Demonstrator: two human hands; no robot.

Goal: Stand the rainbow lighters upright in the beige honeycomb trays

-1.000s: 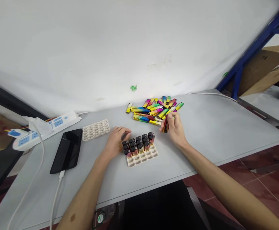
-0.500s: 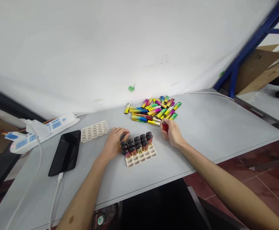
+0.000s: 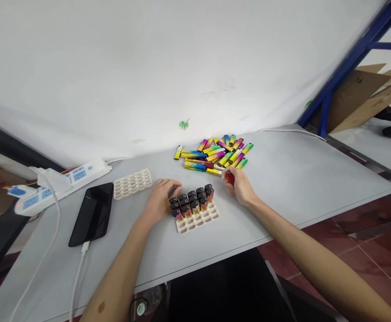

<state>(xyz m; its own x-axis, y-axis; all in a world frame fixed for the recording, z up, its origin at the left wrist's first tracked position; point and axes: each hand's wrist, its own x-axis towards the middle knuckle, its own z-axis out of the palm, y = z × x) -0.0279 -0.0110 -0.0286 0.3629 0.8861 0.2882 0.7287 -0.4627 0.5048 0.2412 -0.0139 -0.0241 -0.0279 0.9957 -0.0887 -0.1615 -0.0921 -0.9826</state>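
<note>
My right hand (image 3: pixel 239 185) is closed around a red lighter (image 3: pixel 230 177), just in front of a loose pile of shiny multicoloured lighters (image 3: pixel 212 154). On the grey table, a cream tray (image 3: pixel 200 222) with oval holes holds several lighters (image 3: pixel 194 203) upright, black tops facing up, in its far rows. Its near rows of holes hold nothing. Against the left end of the tray rests my left hand (image 3: pixel 158 199), thumb and forefinger apart and nothing seen between them. The tray hides some of its fingers, so I cannot tell whether they touch it.
A second cream tray (image 3: pixel 133 184) lies to the left, beside a black phone (image 3: pixel 92 214) on a white charging cable (image 3: pixel 78 277). Further left is a white power strip (image 3: pixel 81 173) with plugs in it. The white wall (image 3: pixel 148 89) bounds the table's back.
My right hand has shifted very slightly left with the red lighter in its grip. The left hand, the tray and the pile look the same.
</note>
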